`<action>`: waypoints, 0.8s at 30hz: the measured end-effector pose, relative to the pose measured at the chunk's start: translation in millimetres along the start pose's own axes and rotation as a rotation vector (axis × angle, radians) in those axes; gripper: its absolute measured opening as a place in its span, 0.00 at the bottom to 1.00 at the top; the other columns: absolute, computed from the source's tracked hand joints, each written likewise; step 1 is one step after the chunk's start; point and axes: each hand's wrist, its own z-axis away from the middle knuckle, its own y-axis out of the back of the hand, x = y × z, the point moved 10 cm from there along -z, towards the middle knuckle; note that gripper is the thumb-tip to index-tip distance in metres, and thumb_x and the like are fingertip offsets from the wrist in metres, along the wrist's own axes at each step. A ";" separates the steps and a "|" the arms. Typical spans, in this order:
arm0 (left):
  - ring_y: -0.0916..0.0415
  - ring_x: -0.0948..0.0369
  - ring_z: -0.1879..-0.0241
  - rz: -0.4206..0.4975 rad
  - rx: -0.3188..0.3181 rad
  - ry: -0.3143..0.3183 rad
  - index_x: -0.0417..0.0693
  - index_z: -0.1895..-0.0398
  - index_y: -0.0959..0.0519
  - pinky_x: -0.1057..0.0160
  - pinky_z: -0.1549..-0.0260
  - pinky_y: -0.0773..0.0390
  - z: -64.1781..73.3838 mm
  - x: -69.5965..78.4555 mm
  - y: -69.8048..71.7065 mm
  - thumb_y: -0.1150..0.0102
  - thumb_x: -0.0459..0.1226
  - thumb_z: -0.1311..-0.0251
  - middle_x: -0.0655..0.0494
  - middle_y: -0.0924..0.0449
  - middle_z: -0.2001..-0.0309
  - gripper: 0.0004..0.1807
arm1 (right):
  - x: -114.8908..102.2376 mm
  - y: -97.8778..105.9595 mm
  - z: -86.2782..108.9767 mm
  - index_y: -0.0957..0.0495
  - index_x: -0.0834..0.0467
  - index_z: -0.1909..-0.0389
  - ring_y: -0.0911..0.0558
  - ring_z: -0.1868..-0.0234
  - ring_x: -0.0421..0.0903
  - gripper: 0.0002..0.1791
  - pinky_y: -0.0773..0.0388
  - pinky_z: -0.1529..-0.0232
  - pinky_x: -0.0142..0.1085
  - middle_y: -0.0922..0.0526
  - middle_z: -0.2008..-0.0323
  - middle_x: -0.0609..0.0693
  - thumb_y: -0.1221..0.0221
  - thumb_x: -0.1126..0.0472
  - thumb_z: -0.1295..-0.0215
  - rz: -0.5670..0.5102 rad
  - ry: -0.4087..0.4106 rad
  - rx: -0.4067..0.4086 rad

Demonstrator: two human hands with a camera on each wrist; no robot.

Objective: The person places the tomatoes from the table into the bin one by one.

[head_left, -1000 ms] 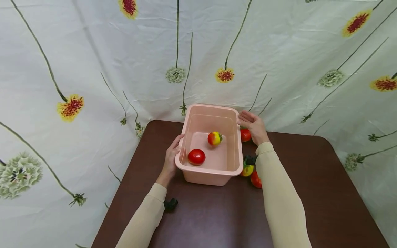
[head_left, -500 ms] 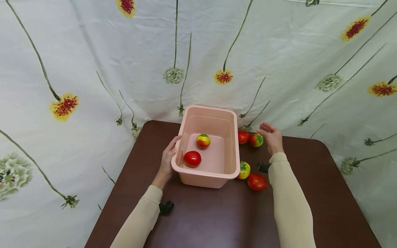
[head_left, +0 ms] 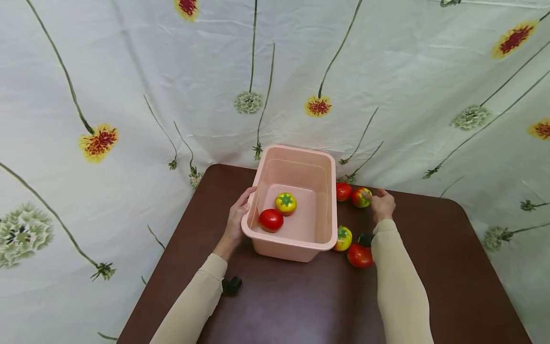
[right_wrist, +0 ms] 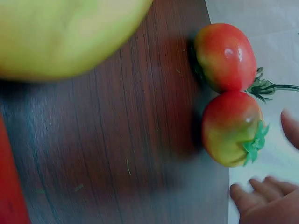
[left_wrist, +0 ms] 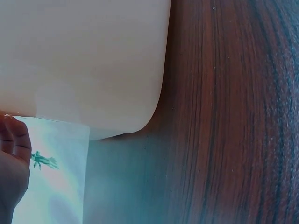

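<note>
A pink plastic bin (head_left: 301,242) stands on the table with a red tomato (head_left: 271,220) and a yellow tomato with a green star-shaped stem (head_left: 285,203) inside, side by side. My left hand (head_left: 234,222) holds the bin's left rim; in the left wrist view its bent fingers (left_wrist: 18,133) reach the bin's edge. At the back right, my right hand (head_left: 382,206) is beside a red-and-yellow tomato (head_left: 361,197). The right wrist view shows thumb and fingers spread around that tomato (right_wrist: 232,130), with a gap between them.
A red tomato (head_left: 343,191) sits against its red-and-yellow neighbour, close to the bin. Nearer me, a yellow tomato (head_left: 343,239) and a red tomato (head_left: 360,255) lie right of the bin. A flowered cloth (head_left: 206,95) hangs behind the brown table (head_left: 283,306).
My right hand has moved from the bin's right rim rightwards to the red-and-yellow tomato at the back. Inside the bin, the yellow tomato has rolled towards the red one. My left hand stays on the rim.
</note>
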 end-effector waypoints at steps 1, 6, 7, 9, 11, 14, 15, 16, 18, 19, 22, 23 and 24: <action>0.40 0.49 0.30 -0.010 0.003 0.002 0.49 0.31 0.33 0.63 0.32 0.36 -0.1 -0.3 0.4 0.59 0.35 0.45 0.50 0.37 0.28 0.33 | 4.3 0.1 -1.1 0.46 0.58 0.25 0.44 0.25 0.58 0.42 0.42 0.27 0.51 0.45 0.24 0.57 0.39 0.55 0.37 0.003 -0.029 0.009; 0.39 0.52 0.30 -0.036 0.007 -0.007 0.51 0.32 0.33 0.68 0.35 0.34 0.8 0.6 0.0 0.58 0.36 0.45 0.52 0.36 0.29 0.32 | 20.3 -2.6 -5.3 0.47 0.60 0.25 0.47 0.25 0.60 0.45 0.43 0.27 0.51 0.49 0.24 0.61 0.38 0.52 0.38 0.032 -0.115 0.040; 0.39 0.52 0.30 -0.033 0.009 -0.013 0.51 0.32 0.33 0.69 0.35 0.34 0.9 0.9 -0.2 0.58 0.36 0.45 0.51 0.36 0.29 0.32 | 20.9 -4.2 -5.9 0.47 0.61 0.25 0.47 0.25 0.60 0.46 0.43 0.27 0.51 0.49 0.25 0.62 0.37 0.51 0.39 0.043 -0.109 0.041; 0.39 0.50 0.30 -0.025 0.011 -0.027 0.50 0.32 0.33 0.72 0.37 0.33 1.2 1.8 -1.0 0.58 0.36 0.45 0.50 0.36 0.29 0.32 | 22.3 -7.4 -8.2 0.46 0.63 0.26 0.46 0.26 0.60 0.47 0.42 0.27 0.50 0.46 0.26 0.63 0.35 0.51 0.41 0.066 -0.093 0.045; 0.39 0.48 0.30 -0.017 0.009 -0.039 0.48 0.32 0.33 0.74 0.39 0.33 1.9 1.6 -1.3 0.58 0.36 0.45 0.48 0.36 0.30 0.32 | 23.0 -11.2 -9.4 0.44 0.64 0.27 0.44 0.27 0.60 0.47 0.42 0.27 0.49 0.44 0.27 0.64 0.33 0.52 0.43 0.077 -0.075 0.053; 0.40 0.45 0.30 -0.009 0.001 -0.047 0.46 0.32 0.34 0.76 0.40 0.33 2.4 0.3 -2.3 0.59 0.35 0.45 0.46 0.37 0.29 0.33 | 25.7 -14.0 -9.9 0.42 0.63 0.28 0.40 0.29 0.60 0.46 0.41 0.27 0.49 0.41 0.28 0.64 0.33 0.52 0.43 0.085 -0.062 0.080; 0.40 0.44 0.30 -0.004 -0.003 -0.046 0.45 0.31 0.34 0.76 0.40 0.33 2.6 -0.4 -2.8 0.59 0.35 0.45 0.45 0.37 0.29 0.33 | 26.6 -14.2 -10.1 0.41 0.63 0.28 0.40 0.29 0.60 0.45 0.40 0.28 0.49 0.40 0.29 0.64 0.33 0.52 0.43 0.083 -0.060 0.092; 0.40 0.44 0.30 -0.005 -0.006 -0.047 0.45 0.31 0.34 0.76 0.39 0.33 2.8 -0.8 -3.3 0.59 0.35 0.45 0.45 0.37 0.29 0.33 | 27.0 -14.0 -9.8 0.40 0.63 0.28 0.39 0.29 0.60 0.44 0.40 0.28 0.49 0.39 0.29 0.64 0.33 0.53 0.43 0.083 -0.055 0.107; 0.41 0.45 0.30 -0.013 -0.010 -0.041 0.45 0.31 0.35 0.75 0.39 0.33 3.2 -1.6 -3.8 0.60 0.35 0.45 0.45 0.38 0.28 0.33 | 28.2 -13.2 -9.9 0.39 0.62 0.29 0.39 0.30 0.60 0.43 0.40 0.28 0.49 0.38 0.30 0.64 0.33 0.53 0.43 0.082 -0.051 0.131; 0.40 0.46 0.30 -0.017 -0.008 -0.037 0.45 0.31 0.35 0.74 0.38 0.34 3.5 -1.8 -3.6 0.60 0.35 0.45 0.46 0.38 0.28 0.33 | 28.6 -12.8 -9.9 0.38 0.62 0.29 0.39 0.29 0.60 0.43 0.40 0.28 0.49 0.38 0.30 0.64 0.33 0.53 0.43 0.082 -0.051 0.141; 0.40 0.49 0.30 -0.023 0.005 -0.021 0.47 0.31 0.34 0.70 0.35 0.35 3.1 -1.0 -2.0 0.61 0.35 0.45 0.48 0.38 0.28 0.33 | 28.0 -13.6 -10.3 0.38 0.59 0.29 0.41 0.28 0.59 0.42 0.41 0.27 0.49 0.39 0.29 0.62 0.32 0.54 0.43 0.062 -0.053 0.143; 0.40 0.50 0.30 -0.020 0.009 -0.018 0.47 0.31 0.34 0.68 0.34 0.36 2.7 -0.1 -1.4 0.61 0.34 0.45 0.48 0.38 0.28 0.33 | 26.4 -13.8 -10.8 0.37 0.59 0.29 0.41 0.28 0.58 0.42 0.41 0.27 0.48 0.39 0.28 0.61 0.32 0.54 0.43 0.049 -0.049 0.143; 0.40 0.50 0.30 -0.013 0.012 -0.018 0.46 0.31 0.34 0.67 0.33 0.36 2.0 1.4 -0.8 0.61 0.34 0.45 0.48 0.38 0.28 0.33 | 23.8 -14.0 -11.4 0.37 0.58 0.29 0.41 0.28 0.57 0.42 0.40 0.28 0.48 0.39 0.28 0.60 0.32 0.55 0.44 0.030 -0.041 0.141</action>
